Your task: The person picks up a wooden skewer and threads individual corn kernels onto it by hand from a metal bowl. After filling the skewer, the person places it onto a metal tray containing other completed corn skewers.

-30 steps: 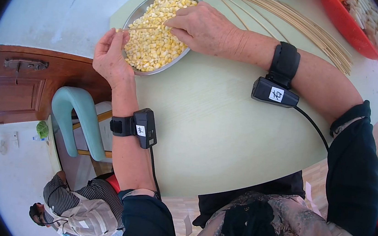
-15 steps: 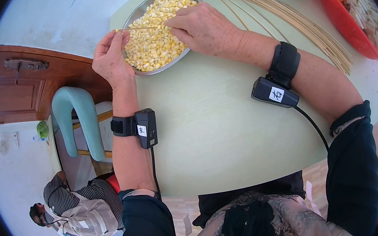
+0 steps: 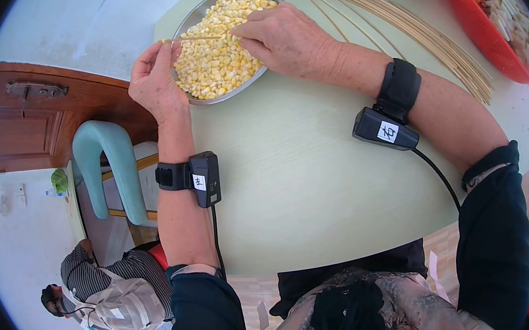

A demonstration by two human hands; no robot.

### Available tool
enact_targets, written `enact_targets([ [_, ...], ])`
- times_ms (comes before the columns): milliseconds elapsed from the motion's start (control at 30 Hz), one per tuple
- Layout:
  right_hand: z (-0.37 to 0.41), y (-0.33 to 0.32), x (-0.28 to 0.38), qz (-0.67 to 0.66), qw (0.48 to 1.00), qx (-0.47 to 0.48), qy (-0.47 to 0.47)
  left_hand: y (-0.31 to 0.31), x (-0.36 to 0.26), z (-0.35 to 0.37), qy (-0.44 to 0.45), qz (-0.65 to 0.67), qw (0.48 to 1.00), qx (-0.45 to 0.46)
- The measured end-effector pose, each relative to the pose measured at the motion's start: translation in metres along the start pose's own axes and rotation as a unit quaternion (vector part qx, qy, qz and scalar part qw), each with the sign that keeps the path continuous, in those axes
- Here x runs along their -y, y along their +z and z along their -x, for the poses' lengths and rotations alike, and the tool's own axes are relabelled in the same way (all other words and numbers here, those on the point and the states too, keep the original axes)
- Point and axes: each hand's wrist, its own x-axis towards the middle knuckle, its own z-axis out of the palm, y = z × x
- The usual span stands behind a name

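Note:
A metal bowl (image 3: 218, 99) full of loose yellow corn kernels (image 3: 219, 73) stands at the table's left edge. My left hand (image 3: 157, 80), at the bowl's left rim, is closed with thumb and fingertips pinching one end of a thin wooden skewer (image 3: 200, 38). The skewer extends rightward above the kernels to the fingertips of my right hand (image 3: 287, 38). That hand reaches over the bowl's right rim, fingers closed in a pinch around what looks like a corn kernel, partly hidden by the fingers.
Many bamboo skewers (image 3: 420, 36) lie across the table's far side. A red basket (image 3: 483, 43) with pale food pieces stands at the far right. Left of the pale green table (image 3: 315, 170) are a teal chair (image 3: 105, 148) and a seated person (image 3: 116, 285) in stripes. Cables run from both wrist devices.

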Motion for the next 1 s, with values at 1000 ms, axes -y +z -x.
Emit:
enact_targets([
  [1000,0.0001,0.0008,-0.0019,-0.017,1.000,-0.017,-0.002,0.0057,-0.0051,0.0048,-0.030,-0.075,0.992,0.096],
])
